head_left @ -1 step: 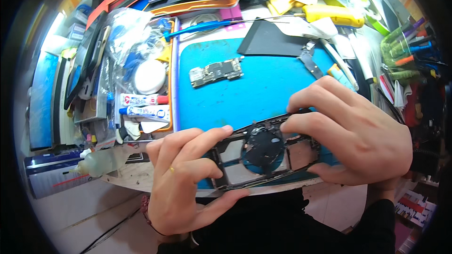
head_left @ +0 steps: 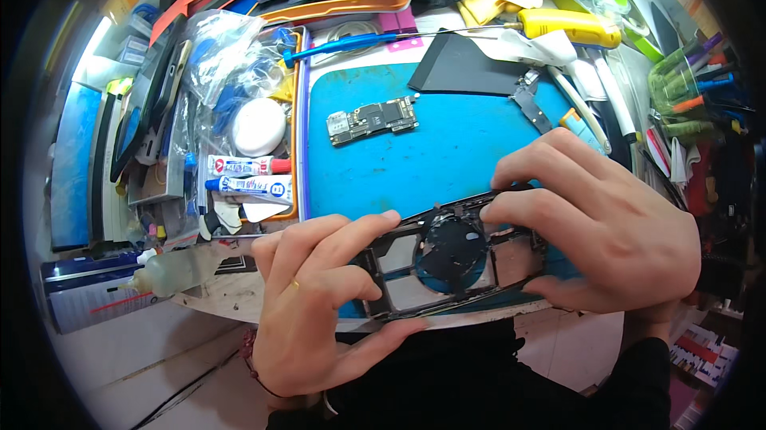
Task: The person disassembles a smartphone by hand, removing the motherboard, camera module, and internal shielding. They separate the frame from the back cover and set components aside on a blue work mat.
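Note:
An opened phone housing [head_left: 403, 290], with a black round coil [head_left: 453, 248] in its middle, is held slightly tilted at the front edge of the blue mat [head_left: 363, 183]. My left hand [head_left: 307, 318] grips its left end, thumb under the near edge and fingers along the end and far edge. At the other end, my right hand [head_left: 606, 230] is closed round the housing. Its index fingertip presses near the coil's upper right, and the thumb lies by the near edge. A small circuit board [head_left: 373, 120] rests on the mat beyond.
To the left are a tray [head_left: 302, 111] with two glue tubes [head_left: 251, 185], a white round lid [head_left: 258, 127] and plastic bags. A clear bottle [head_left: 171, 272] lies at the front left. A blue screwdriver [head_left: 343, 47], black plate [head_left: 459, 67] and yellow-handled tool [head_left: 570, 25] lie at the back.

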{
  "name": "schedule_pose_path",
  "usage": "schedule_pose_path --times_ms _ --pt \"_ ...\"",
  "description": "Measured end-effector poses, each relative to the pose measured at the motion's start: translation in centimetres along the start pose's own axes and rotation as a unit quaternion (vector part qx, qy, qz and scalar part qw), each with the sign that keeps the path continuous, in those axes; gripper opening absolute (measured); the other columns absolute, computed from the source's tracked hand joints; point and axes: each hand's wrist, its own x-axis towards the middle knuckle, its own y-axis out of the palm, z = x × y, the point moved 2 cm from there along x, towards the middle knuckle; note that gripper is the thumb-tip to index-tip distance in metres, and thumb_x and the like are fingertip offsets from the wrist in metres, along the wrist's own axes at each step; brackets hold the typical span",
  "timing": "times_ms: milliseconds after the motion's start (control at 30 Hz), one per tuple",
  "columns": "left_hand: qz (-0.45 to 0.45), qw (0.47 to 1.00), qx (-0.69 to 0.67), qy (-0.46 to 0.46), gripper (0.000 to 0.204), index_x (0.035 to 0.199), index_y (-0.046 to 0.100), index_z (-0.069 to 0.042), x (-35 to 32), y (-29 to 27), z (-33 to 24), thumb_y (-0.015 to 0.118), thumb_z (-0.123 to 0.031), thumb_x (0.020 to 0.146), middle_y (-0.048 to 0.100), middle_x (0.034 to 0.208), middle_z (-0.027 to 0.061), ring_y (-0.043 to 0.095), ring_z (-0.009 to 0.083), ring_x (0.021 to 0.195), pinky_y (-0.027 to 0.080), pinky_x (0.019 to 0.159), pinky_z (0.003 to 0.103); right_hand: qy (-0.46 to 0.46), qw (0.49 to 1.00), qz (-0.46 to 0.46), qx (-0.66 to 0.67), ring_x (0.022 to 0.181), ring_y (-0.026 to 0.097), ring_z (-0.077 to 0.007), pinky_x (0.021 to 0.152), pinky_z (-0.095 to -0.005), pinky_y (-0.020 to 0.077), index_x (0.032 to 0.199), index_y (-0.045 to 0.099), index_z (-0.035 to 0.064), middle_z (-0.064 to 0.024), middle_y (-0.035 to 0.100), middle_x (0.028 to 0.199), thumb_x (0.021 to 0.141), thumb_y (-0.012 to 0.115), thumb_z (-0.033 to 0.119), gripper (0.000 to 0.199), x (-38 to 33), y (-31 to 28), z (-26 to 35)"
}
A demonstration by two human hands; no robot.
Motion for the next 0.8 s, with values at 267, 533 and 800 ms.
schedule_pose_path --times_ms 267,533,800 --pt "-0.008 1.000 -0.010 0.011 0.059 0.116 0.057 -0.013 0.0 0.2 0.4 0.101 -0.025 0.078 0.073 0.150 0.0158 0.064 0.0331 0.127 0.037 0.105 0.047 -0.015 0.999 -0.025 0.013 0.111 0.061 -0.0412 0.093 -0.0498 0.0540 0.134 0.062 0.0035 -0.0172 0.062 0.130 0.066 0.096 0.018 0.077 0.1 0.3 -0.5" --pt "-0.022 0.997 0.060 0.032 0.066 0.120 0.056 -0.011 0.2 0.9 0.1 0.101 -0.035 0.080 0.074 0.146 0.0200 0.064 0.0358 0.122 0.039 0.107 0.049 0.004 0.999 -0.040 -0.008 0.110 0.061 -0.0415 0.093 -0.0502 0.0543 0.134 0.063 0.0031 -0.0176 0.063 0.131 0.071 0.093 0.017 0.072 -0.1 0.2 -1.0" --pt "-0.028 0.997 0.059 0.028 0.070 0.128 0.058 -0.008 0.2 0.9 0.0 0.102 -0.026 0.076 0.074 0.146 0.0204 0.065 0.0361 0.122 0.041 0.106 0.050 -0.105 0.977 -0.171 -0.072 0.098 0.058 -0.0307 0.081 -0.0438 0.0494 0.129 0.079 0.0117 -0.0111 0.060 0.113 0.077 0.086 0.019 0.053 1.8 1.4 1.1"
